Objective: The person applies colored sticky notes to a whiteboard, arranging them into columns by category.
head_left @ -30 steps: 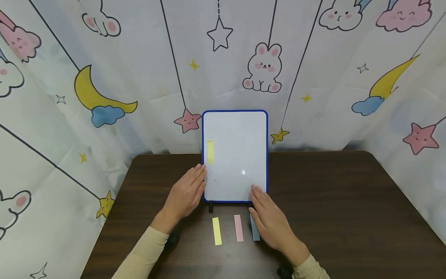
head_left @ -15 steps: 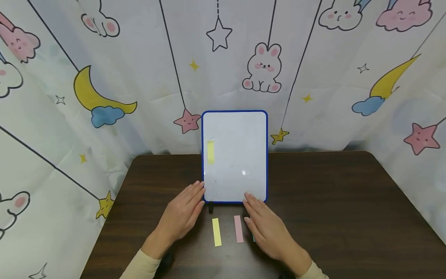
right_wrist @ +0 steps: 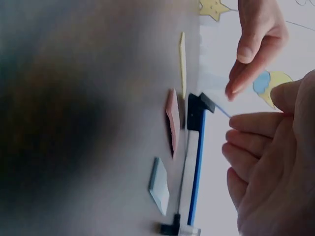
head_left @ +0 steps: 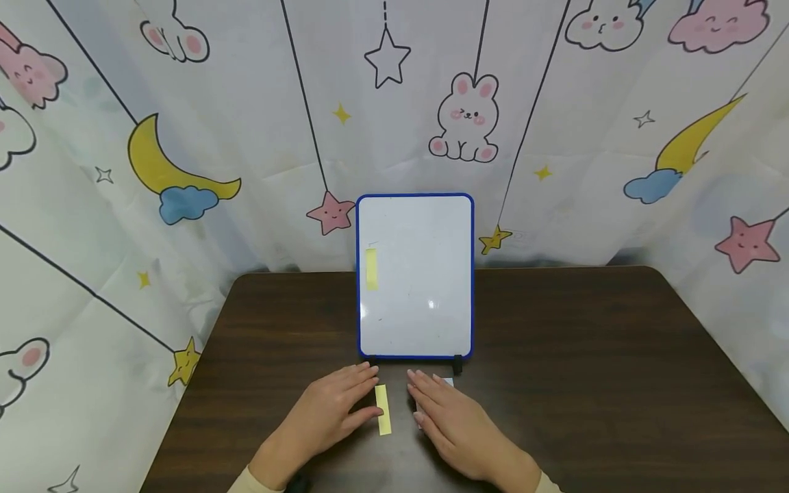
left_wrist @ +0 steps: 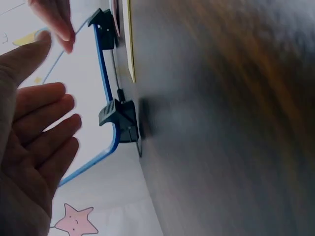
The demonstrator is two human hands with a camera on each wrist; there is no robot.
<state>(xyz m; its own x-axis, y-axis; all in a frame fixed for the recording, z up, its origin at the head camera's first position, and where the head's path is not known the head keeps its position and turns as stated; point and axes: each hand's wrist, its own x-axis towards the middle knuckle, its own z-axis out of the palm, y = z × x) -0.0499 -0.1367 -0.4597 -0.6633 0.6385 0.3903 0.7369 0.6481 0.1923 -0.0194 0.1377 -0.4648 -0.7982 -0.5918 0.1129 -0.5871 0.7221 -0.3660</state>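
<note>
A small whiteboard [head_left: 425,294] with a blue frame stands upright on a black stand [left_wrist: 127,125]. One yellow strip [head_left: 371,269] is stuck near its left edge. On the table before it lie a yellow sticky-note pad [head_left: 385,428], a pink pad [right_wrist: 173,123] and a light blue pad [right_wrist: 159,187]. My left hand [head_left: 329,411] holds nothing; its straight fingers overlap the yellow pad in the head view. My right hand [head_left: 459,424], fingers also extended and bare, hides most of the pink and blue pads there. The right wrist view shows both hands raised above the table.
The dark wooden table [head_left: 585,356] extends to both sides. Behind it hangs a pale curtain [head_left: 259,82] printed with moons, stars and rabbits. A small dark mark sits above the yellow strip on the board.
Both hands have come down from the board's side edges toward me and drawn closer together, now over the pads. Board and pads stay in place.
</note>
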